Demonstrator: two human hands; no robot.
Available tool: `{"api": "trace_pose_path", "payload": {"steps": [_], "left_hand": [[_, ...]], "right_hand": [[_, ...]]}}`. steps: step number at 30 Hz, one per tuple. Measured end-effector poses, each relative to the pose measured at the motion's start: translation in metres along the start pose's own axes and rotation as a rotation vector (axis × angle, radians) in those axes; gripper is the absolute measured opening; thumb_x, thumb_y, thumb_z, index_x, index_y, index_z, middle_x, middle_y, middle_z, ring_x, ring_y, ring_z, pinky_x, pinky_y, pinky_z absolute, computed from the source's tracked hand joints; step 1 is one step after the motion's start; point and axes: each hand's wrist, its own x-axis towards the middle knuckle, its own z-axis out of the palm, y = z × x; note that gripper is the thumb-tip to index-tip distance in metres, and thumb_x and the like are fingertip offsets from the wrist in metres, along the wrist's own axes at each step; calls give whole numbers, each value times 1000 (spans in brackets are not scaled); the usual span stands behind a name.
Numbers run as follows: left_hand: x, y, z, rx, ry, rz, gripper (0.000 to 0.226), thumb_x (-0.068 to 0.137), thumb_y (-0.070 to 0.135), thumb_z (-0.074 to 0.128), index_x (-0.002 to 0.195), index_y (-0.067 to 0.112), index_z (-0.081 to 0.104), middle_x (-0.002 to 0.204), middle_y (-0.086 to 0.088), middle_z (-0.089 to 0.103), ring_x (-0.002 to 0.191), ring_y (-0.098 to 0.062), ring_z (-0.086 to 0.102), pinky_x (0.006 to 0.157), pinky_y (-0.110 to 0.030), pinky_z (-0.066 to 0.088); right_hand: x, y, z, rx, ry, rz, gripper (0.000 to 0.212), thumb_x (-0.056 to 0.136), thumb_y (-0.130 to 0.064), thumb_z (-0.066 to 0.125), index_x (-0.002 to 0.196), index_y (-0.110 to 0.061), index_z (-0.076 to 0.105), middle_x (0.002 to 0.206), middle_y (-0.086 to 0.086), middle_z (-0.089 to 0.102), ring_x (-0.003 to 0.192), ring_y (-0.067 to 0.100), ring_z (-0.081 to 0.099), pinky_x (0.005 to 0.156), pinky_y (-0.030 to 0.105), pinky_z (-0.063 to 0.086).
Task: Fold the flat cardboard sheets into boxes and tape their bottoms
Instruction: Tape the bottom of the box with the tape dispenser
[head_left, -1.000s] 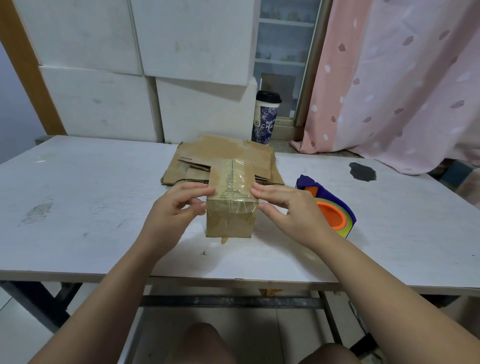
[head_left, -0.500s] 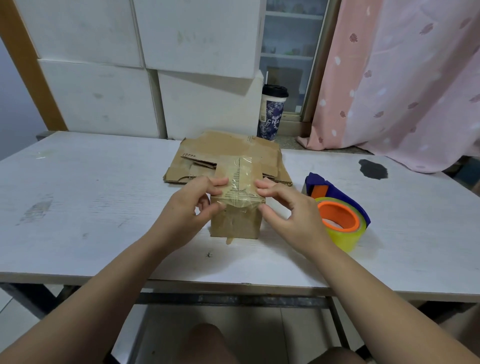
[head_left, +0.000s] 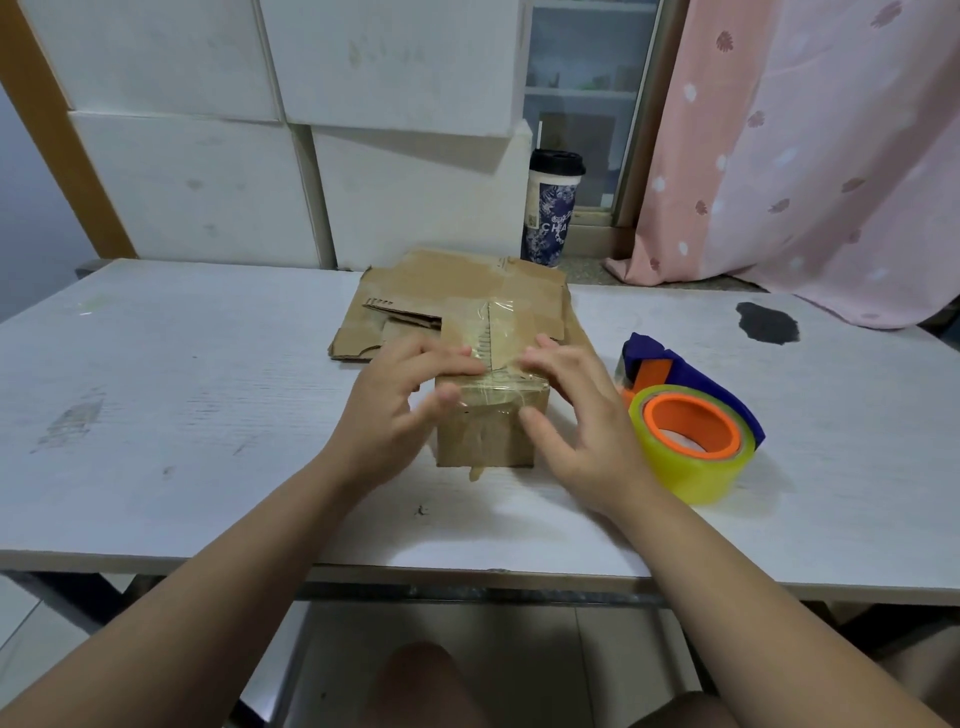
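Observation:
A small brown cardboard box (head_left: 488, 436) stands in the middle of the white table (head_left: 182, 389), with clear tape across its top and down its front face. My left hand (head_left: 395, 410) lies on the box's left side, its fingers flat over the taped top and its thumb against the front. My right hand (head_left: 582, 415) mirrors it on the right, fingers on the top edge and thumb on the front face. Flat cardboard sheets (head_left: 457, 286) lie stacked just behind the box.
A yellow tape roll on an orange and blue dispenser (head_left: 696, 441) sits close to the right of my right hand. A lidded paper cup (head_left: 550, 208) stands behind the table. White blocks (head_left: 208, 182) line the back; a pink curtain (head_left: 805, 156) hangs at right.
Both hands have slid from the box's sides further onto its taped top, the fingertips coming closer together. The box has stayed in place.

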Motion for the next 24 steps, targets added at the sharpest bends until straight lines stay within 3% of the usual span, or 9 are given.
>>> {"api": "trace_pose_path", "payload": {"steps": [2,4,7,9,14,16,18,20,24], "left_hand": [[3,3,1,-144,52,-95,50,87,67,33,95,33,68,102,8,61,104,-4,55,92,-23,40],[7,5,3,-194,64,-188,29,83,55,44,85,42,70,95,12,63,102,-4,56,88,-22,41],[10,6,2,-166,43,-221,9,77,41,63,78,43,71,90,11,62,98,6,55,75,-6,32],[10,4,0,-154,29,-193,10,76,32,66,81,40,70,90,10,62,98,8,54,78,-4,31],[7,-1,-2,23,26,-57,27,66,42,74,91,41,63,99,21,59,102,5,50,95,-27,33],[7,-2,-1,84,45,2,29,69,46,71,95,35,63,103,21,58,106,0,50,98,-24,31],[5,-4,2,107,44,32,29,73,37,72,99,27,63,111,14,60,121,-13,48,103,-22,30],[3,-4,7,67,26,32,22,78,24,68,99,18,65,118,11,58,131,-10,39,106,-18,30],[1,-3,12,97,18,46,21,81,18,64,96,3,64,115,10,59,127,-9,44,103,-16,35]], "right_hand": [[1,-4,-1,32,3,2,39,89,-36,50,117,-14,63,120,-2,52,134,9,39,109,18,29],[6,-9,1,130,57,69,38,92,-41,44,106,-17,68,111,-6,57,129,7,44,105,15,32],[23,-14,2,260,106,219,29,98,-30,49,80,-21,69,92,-7,57,121,5,51,98,14,37],[29,-12,1,297,57,256,21,90,-19,62,70,-23,65,90,-5,55,123,7,51,92,8,38],[19,-2,2,311,-3,183,23,76,-14,78,82,-25,59,102,-7,49,133,8,41,105,24,40],[17,-1,3,299,1,168,24,76,-18,78,84,-28,58,103,-9,48,134,8,40,108,34,40],[16,1,1,263,-13,148,25,75,-21,79,87,-28,57,105,-10,46,134,9,39,109,39,39],[16,2,2,224,-20,127,23,75,-23,77,90,-22,59,105,-11,45,134,9,38,109,42,39],[13,2,7,150,18,91,26,80,-16,74,98,-3,62,103,-12,42,134,14,37,109,45,39]]}}
